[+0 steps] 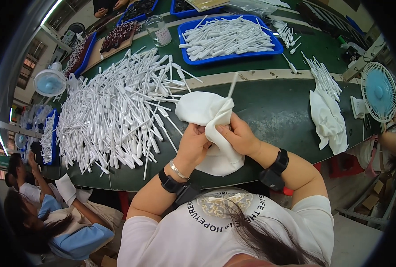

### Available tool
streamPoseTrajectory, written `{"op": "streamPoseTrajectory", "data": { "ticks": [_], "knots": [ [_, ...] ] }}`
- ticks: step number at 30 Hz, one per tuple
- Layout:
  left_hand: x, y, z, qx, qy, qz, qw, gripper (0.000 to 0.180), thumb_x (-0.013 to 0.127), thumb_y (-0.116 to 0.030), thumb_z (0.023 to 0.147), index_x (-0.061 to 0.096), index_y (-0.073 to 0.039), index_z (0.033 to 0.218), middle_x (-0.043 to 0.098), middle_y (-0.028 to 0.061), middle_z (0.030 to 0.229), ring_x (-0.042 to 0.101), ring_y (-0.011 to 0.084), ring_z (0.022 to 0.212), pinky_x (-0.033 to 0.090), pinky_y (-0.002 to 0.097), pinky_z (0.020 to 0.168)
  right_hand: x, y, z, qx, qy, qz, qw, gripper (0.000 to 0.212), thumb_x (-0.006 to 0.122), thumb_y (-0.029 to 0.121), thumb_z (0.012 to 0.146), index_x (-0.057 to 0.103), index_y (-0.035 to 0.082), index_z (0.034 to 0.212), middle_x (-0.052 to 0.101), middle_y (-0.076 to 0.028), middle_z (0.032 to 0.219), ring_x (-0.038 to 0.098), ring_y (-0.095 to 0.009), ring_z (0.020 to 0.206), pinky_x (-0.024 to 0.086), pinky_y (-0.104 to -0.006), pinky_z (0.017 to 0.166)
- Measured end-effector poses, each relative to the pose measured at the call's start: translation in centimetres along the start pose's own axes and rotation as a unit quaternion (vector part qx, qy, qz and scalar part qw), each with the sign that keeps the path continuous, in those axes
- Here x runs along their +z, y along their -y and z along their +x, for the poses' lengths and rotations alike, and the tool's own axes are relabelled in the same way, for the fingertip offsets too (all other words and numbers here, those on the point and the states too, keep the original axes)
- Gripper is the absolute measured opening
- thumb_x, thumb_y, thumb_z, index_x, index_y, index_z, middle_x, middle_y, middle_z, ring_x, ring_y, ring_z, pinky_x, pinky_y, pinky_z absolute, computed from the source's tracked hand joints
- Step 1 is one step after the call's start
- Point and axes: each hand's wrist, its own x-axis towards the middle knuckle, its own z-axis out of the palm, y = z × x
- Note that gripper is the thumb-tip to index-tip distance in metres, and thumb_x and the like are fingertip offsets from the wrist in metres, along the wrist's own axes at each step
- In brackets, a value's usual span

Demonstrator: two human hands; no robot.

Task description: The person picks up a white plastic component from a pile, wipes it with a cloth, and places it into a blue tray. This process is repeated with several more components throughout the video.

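Both of my hands meet over the near edge of a dark green table (278, 115). My left hand (192, 144) and my right hand (237, 135) each grip a white cloth (204, 109) that is bunched around a thin white plastic pipette (232, 84). The pipette's tip sticks up out of the cloth, and its lower part is hidden inside. A large loose heap of white pipettes (118, 111) lies just left of my hands.
A blue tray (229, 38) of white pipettes sits at the far side. Another white cloth (329, 122) with several pipettes lies at the right, next to a small blue fan (378, 91). Another fan (50, 82) stands at the left. People sit at my lower left (51, 218).
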Motion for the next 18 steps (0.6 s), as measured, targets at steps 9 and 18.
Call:
{"op": "streamPoseTrajectory", "data": {
  "ticks": [9,18],
  "knots": [
    [-0.2,-3.4,-1.3,0.039,0.031,0.187,0.981,0.025,0.049,-0.008,0.085,0.05,-0.001,0.109,0.057,0.0032,0.084,0.054,0.0087,0.075,0.045,0.0205,0.067,-0.6,0.3,0.2,-0.065,-0.119,-0.165,0.977,0.024,0.054,0.021,0.081,0.05,0.003,0.097,0.059,-0.018,0.086,0.058,-0.033,0.076,0.046,-0.0345,0.065],
    [-0.6,-2.3,-1.1,0.102,0.002,0.217,0.971,0.02,0.048,-0.015,0.088,0.054,-0.001,0.101,0.049,-0.0035,0.067,0.04,0.0012,0.057,0.033,0.0145,0.052,-0.3,0.9,-0.4,-0.067,0.083,-0.291,0.951,0.027,0.058,0.027,0.08,0.051,0.003,0.087,0.059,-0.015,0.071,0.059,-0.03,0.064,0.046,-0.0339,0.057]
  ]
}}
